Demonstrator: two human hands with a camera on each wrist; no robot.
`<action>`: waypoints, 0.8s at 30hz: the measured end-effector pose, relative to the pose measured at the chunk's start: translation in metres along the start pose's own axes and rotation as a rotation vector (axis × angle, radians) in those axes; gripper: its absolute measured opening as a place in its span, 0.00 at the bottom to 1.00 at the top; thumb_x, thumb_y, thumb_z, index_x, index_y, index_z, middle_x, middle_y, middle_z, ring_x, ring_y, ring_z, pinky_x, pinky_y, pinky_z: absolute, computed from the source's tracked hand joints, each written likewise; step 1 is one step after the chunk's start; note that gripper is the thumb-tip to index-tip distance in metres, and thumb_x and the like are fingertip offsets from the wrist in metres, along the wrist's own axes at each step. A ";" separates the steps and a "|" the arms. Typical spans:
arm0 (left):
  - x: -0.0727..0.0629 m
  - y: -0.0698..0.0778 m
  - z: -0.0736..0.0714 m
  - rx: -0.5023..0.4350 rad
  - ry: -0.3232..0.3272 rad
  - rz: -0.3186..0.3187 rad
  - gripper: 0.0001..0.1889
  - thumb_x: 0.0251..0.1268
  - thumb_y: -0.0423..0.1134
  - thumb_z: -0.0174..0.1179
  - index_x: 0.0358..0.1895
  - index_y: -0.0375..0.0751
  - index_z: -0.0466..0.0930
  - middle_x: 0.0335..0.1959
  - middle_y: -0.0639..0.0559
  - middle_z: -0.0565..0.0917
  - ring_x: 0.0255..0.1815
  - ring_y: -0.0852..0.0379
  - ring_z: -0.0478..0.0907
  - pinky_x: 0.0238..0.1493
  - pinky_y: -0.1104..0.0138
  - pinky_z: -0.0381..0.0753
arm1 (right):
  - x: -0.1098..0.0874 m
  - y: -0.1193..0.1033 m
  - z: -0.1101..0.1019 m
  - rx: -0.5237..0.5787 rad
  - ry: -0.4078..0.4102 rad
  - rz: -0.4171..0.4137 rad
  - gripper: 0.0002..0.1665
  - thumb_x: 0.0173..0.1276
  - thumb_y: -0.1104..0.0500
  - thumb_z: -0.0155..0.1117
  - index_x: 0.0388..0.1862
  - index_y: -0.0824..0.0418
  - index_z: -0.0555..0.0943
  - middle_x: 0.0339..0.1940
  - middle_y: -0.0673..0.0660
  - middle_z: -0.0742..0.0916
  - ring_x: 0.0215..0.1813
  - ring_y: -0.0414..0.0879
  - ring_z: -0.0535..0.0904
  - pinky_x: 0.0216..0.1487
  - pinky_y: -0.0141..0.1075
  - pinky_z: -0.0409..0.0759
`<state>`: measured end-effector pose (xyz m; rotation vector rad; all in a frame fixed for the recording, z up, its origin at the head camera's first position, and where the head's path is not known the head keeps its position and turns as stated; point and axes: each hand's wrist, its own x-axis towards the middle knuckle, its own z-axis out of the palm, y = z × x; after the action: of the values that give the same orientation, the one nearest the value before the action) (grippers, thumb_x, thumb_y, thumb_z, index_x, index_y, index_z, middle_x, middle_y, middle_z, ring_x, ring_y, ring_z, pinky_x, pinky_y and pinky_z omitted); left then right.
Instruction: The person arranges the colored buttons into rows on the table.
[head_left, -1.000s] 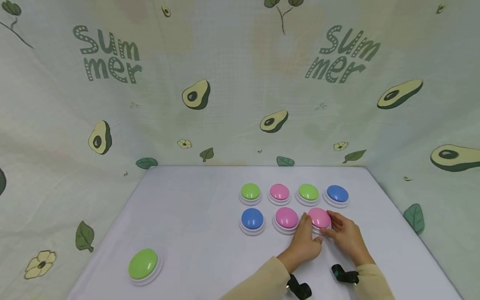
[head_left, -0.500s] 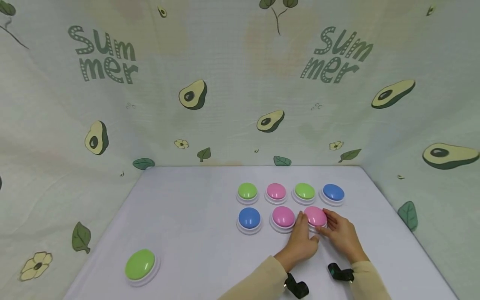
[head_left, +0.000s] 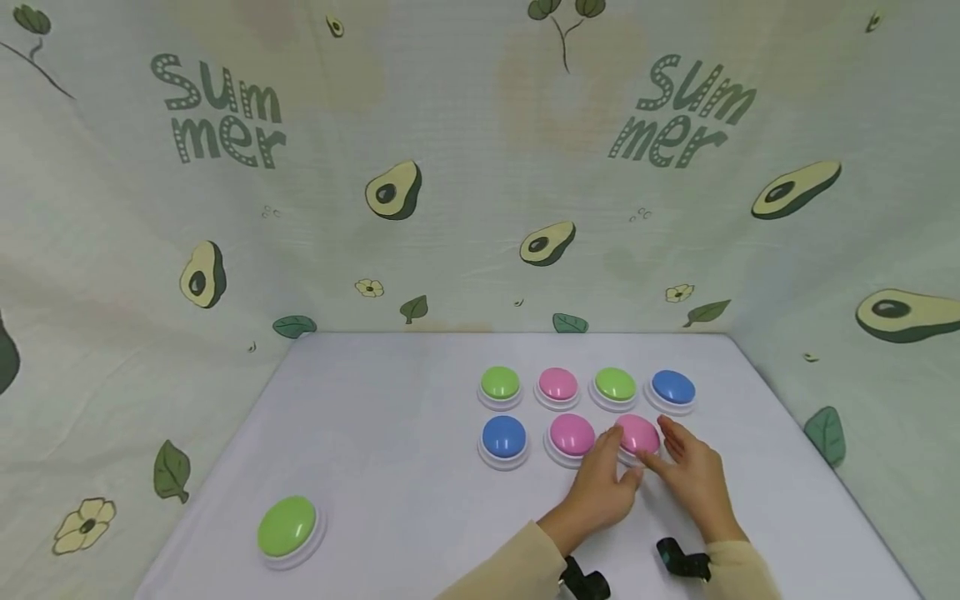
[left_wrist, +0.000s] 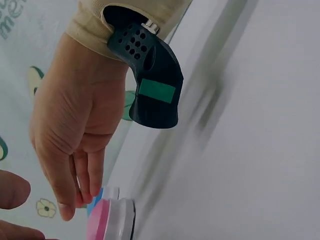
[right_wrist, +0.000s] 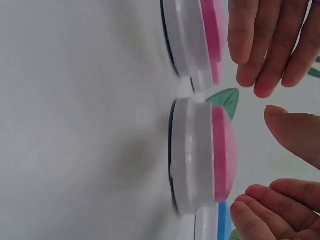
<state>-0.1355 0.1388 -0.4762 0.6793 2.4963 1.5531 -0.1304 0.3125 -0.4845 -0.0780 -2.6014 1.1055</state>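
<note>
A pink push button with a white base [head_left: 639, 434] stands at the right end of the front row, between the two hands. My left hand [head_left: 600, 487] is at its left side, fingers extended, covering part of the base. On the other side is my right hand [head_left: 693, 475], with its thumb and fingers spread apart. In the right wrist view, a gap shows between this button [right_wrist: 225, 155] and the fingers of both hands. The left wrist view shows the right hand [left_wrist: 75, 115] with straight fingers above a pink button [left_wrist: 99, 222]. Another pink button [head_left: 572, 434] stands just left of the left hand.
Left in the front row is a blue button [head_left: 504, 437]. Behind stand green [head_left: 500, 383], pink [head_left: 558, 384], green [head_left: 615, 384] and blue [head_left: 672, 387] buttons. A larger-looking green button [head_left: 287, 527] is at the table's front left. Patterned cloth [head_left: 465, 167] hangs behind the white table [head_left: 390, 433].
Both hands have loosened from the pink button's sides, and the right hand's fingers have spread. The button has stayed in its place in the row. The head view has shifted slightly.
</note>
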 end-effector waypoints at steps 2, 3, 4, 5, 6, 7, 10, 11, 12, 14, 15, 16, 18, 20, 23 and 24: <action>-0.006 -0.001 -0.006 0.015 0.006 0.036 0.30 0.78 0.38 0.56 0.78 0.32 0.64 0.77 0.44 0.71 0.79 0.51 0.65 0.78 0.58 0.65 | -0.004 -0.010 0.004 0.011 0.054 -0.044 0.40 0.61 0.67 0.80 0.68 0.81 0.73 0.66 0.78 0.79 0.63 0.72 0.80 0.57 0.27 0.77; -0.008 -0.002 -0.010 0.012 0.010 0.052 0.29 0.79 0.37 0.56 0.78 0.32 0.65 0.77 0.43 0.71 0.78 0.50 0.67 0.78 0.58 0.67 | -0.007 -0.015 0.006 0.020 0.073 -0.066 0.40 0.61 0.67 0.80 0.67 0.81 0.74 0.65 0.77 0.80 0.62 0.71 0.80 0.56 0.22 0.75; -0.012 -0.003 -0.013 0.010 0.015 0.065 0.29 0.79 0.37 0.55 0.78 0.32 0.66 0.76 0.42 0.72 0.76 0.50 0.69 0.76 0.58 0.69 | -0.009 -0.021 0.009 0.034 0.091 -0.088 0.39 0.60 0.67 0.81 0.67 0.80 0.75 0.65 0.76 0.81 0.62 0.71 0.81 0.55 0.18 0.74; -0.014 -0.004 -0.017 0.006 0.022 0.079 0.28 0.79 0.36 0.55 0.77 0.31 0.66 0.75 0.42 0.73 0.74 0.49 0.71 0.75 0.58 0.71 | -0.011 -0.027 0.013 0.056 0.102 -0.108 0.38 0.59 0.68 0.81 0.66 0.80 0.76 0.64 0.76 0.82 0.61 0.70 0.82 0.55 0.15 0.72; -0.017 -0.006 -0.022 0.010 0.031 0.093 0.27 0.78 0.35 0.54 0.76 0.30 0.67 0.74 0.41 0.74 0.73 0.49 0.73 0.73 0.58 0.73 | -0.012 -0.033 0.017 0.083 0.107 -0.129 0.38 0.59 0.69 0.82 0.66 0.79 0.76 0.63 0.76 0.82 0.61 0.70 0.82 0.55 0.14 0.72; -0.020 -0.008 -0.027 0.011 0.038 0.104 0.26 0.78 0.34 0.54 0.75 0.30 0.68 0.72 0.40 0.75 0.71 0.49 0.75 0.72 0.58 0.75 | -0.013 -0.039 0.022 0.120 0.105 -0.152 0.38 0.58 0.70 0.81 0.65 0.80 0.76 0.63 0.76 0.82 0.61 0.70 0.82 0.56 0.17 0.73; -0.026 -0.015 -0.044 0.030 0.069 0.133 0.24 0.79 0.32 0.52 0.73 0.27 0.71 0.69 0.39 0.78 0.67 0.50 0.78 0.68 0.59 0.78 | -0.015 -0.056 0.037 0.213 0.077 -0.218 0.37 0.55 0.76 0.80 0.64 0.81 0.77 0.62 0.76 0.83 0.61 0.70 0.82 0.58 0.28 0.80; -0.029 -0.018 -0.050 0.031 0.079 0.139 0.23 0.80 0.32 0.51 0.72 0.26 0.71 0.68 0.39 0.79 0.67 0.50 0.78 0.68 0.59 0.78 | -0.016 -0.062 0.042 0.243 0.057 -0.236 0.36 0.55 0.77 0.80 0.64 0.81 0.77 0.61 0.76 0.83 0.62 0.70 0.82 0.58 0.33 0.81; -0.031 -0.021 -0.055 0.030 0.093 0.140 0.22 0.80 0.32 0.51 0.71 0.26 0.72 0.67 0.38 0.80 0.67 0.49 0.78 0.68 0.58 0.78 | -0.016 -0.068 0.048 0.276 0.032 -0.249 0.36 0.55 0.78 0.79 0.64 0.81 0.77 0.62 0.76 0.83 0.62 0.69 0.82 0.58 0.38 0.82; -0.038 -0.029 -0.066 0.016 0.122 0.140 0.21 0.81 0.31 0.50 0.70 0.25 0.73 0.66 0.37 0.81 0.67 0.46 0.78 0.67 0.57 0.80 | -0.018 -0.078 0.059 0.332 -0.021 -0.260 0.35 0.57 0.78 0.77 0.64 0.81 0.77 0.62 0.76 0.84 0.61 0.69 0.83 0.58 0.44 0.83; -0.042 -0.033 -0.071 0.009 0.137 0.135 0.21 0.81 0.31 0.50 0.69 0.24 0.74 0.65 0.36 0.81 0.67 0.45 0.79 0.66 0.56 0.80 | -0.019 -0.083 0.065 0.363 -0.044 -0.259 0.34 0.58 0.77 0.77 0.64 0.81 0.77 0.62 0.76 0.84 0.61 0.69 0.83 0.59 0.46 0.83; -0.046 -0.036 -0.077 0.000 0.150 0.126 0.20 0.81 0.32 0.50 0.69 0.24 0.74 0.65 0.35 0.81 0.67 0.44 0.79 0.65 0.56 0.81 | -0.021 -0.089 0.071 0.390 -0.068 -0.250 0.33 0.59 0.77 0.76 0.64 0.80 0.77 0.61 0.75 0.84 0.62 0.68 0.83 0.59 0.47 0.83; -0.056 -0.044 -0.089 0.004 0.179 0.112 0.20 0.81 0.33 0.51 0.67 0.24 0.75 0.64 0.34 0.82 0.66 0.41 0.80 0.63 0.55 0.83 | -0.023 -0.099 0.084 0.429 -0.110 -0.230 0.32 0.60 0.77 0.75 0.64 0.79 0.78 0.61 0.73 0.85 0.62 0.67 0.83 0.60 0.46 0.83; -0.066 -0.050 -0.102 0.029 0.210 0.100 0.19 0.81 0.33 0.52 0.67 0.24 0.75 0.63 0.33 0.82 0.64 0.40 0.81 0.61 0.55 0.84 | -0.026 -0.110 0.098 0.445 -0.144 -0.224 0.31 0.61 0.76 0.75 0.63 0.78 0.79 0.61 0.72 0.85 0.63 0.66 0.83 0.61 0.45 0.83; -0.083 -0.058 -0.124 0.108 0.277 0.076 0.19 0.79 0.33 0.57 0.65 0.26 0.77 0.61 0.34 0.83 0.61 0.39 0.82 0.58 0.51 0.85 | -0.030 -0.127 0.119 0.435 -0.201 -0.247 0.30 0.61 0.75 0.75 0.63 0.77 0.80 0.60 0.71 0.86 0.62 0.65 0.84 0.60 0.45 0.84; -0.090 -0.060 -0.131 0.145 0.305 0.056 0.19 0.78 0.34 0.59 0.64 0.27 0.77 0.60 0.35 0.83 0.60 0.39 0.82 0.58 0.49 0.85 | -0.032 -0.132 0.126 0.435 -0.225 -0.265 0.30 0.61 0.75 0.75 0.62 0.77 0.80 0.60 0.71 0.86 0.62 0.65 0.84 0.60 0.45 0.84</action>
<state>-0.1174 -0.0303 -0.4796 0.5723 2.8574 1.6153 -0.1294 0.1272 -0.4809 0.4973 -2.3909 1.6180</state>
